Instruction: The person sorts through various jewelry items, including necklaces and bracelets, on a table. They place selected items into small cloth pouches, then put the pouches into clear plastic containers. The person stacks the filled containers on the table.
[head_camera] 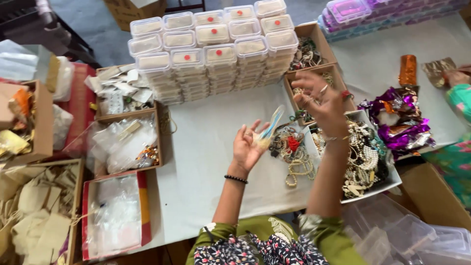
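Note:
My left hand (248,145) is raised palm up over the white table (206,162), holding a small clear packet (271,126) with a blue and yellow strip inside. My right hand (321,103) hovers blurred above the jewellery boxes with fingers spread; whether it pinches anything is unclear. Between the hands lies a heap of bead necklaces (293,152). A white tray (387,182) to the right holds more pearl and bead jewellery.
Stacks of clear lidded boxes (216,54) with red dots stand at the back. Cardboard boxes of plastic bags (125,142) and cloth pouches (39,211) sit left. Purple foil wrappers (397,120) and another person's hand (456,76) are right. Empty clear containers (407,235) lie bottom right.

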